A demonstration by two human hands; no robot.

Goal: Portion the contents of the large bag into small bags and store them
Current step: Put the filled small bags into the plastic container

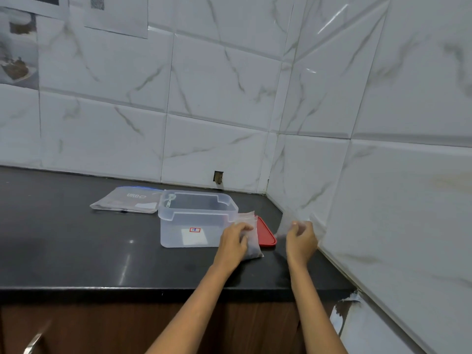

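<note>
My left hand (233, 241) grips a small clear bag (249, 236) with dark contents at its bottom, held upright on the black counter (102, 256) just right of a clear plastic box (194, 221). My right hand (301, 238) holds another small clear bag (287, 223), blurred, near the right wall. The large zip bag (127, 200) lies flat behind and left of the box.
A red lid (265, 232) lies flat behind the small bag, right of the box. The tiled wall corner closes in at the back and right. The counter's front edge runs below my arms, with wooden cabinet fronts underneath.
</note>
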